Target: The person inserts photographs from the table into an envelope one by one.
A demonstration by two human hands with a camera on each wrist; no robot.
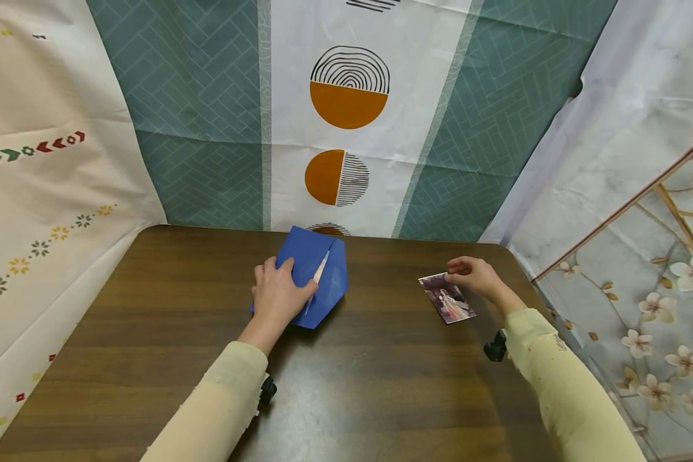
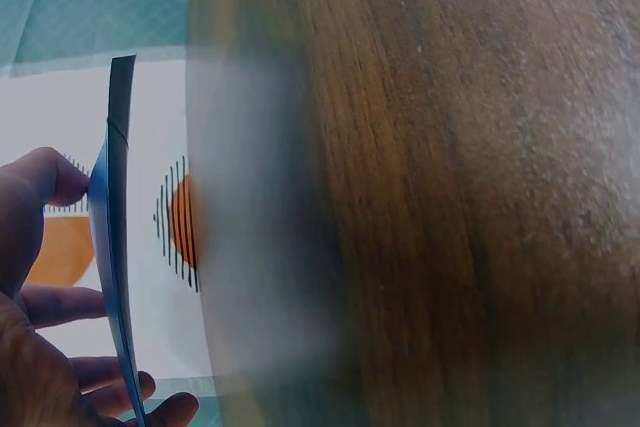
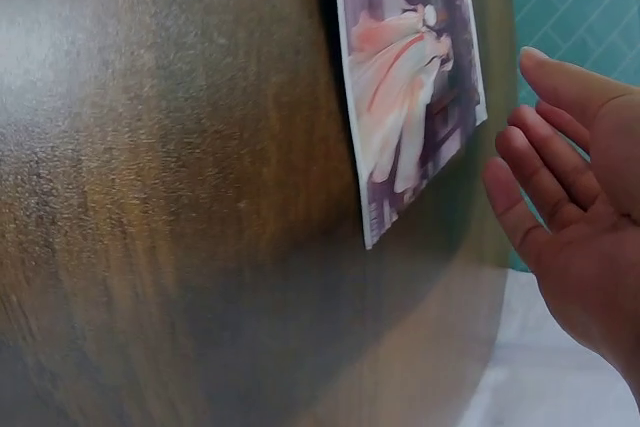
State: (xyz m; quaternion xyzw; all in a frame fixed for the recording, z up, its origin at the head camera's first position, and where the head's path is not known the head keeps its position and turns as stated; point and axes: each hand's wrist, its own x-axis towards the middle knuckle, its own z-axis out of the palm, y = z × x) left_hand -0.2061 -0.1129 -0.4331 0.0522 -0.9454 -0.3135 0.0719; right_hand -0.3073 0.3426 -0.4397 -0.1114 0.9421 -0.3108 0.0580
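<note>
My left hand [image 1: 280,292] grips a blue envelope [image 1: 303,247] left of the middle of the table, its flap side up and a white strip showing at the flap's opening. In the left wrist view the envelope [image 2: 115,237] is edge-on, thumb on one side and fingertips wrapping its lower edge. On the right, a printed photo [image 1: 452,305] of figures in pale, flowing clothes lies on the table. Over its far right corner is my right hand [image 1: 478,276], fingers relaxed. In the right wrist view these fingers stand apart from the photo [image 3: 410,77], holding nothing.
The brown wooden table [image 1: 369,385] reaches back to a patterned teal and white curtain [image 1: 208,115]. A cream cloth [image 1: 46,192] hangs at the left side, a floral cloth [image 1: 629,269] at the right. Dark wrist cameras [image 1: 495,346] sit on both sleeves.
</note>
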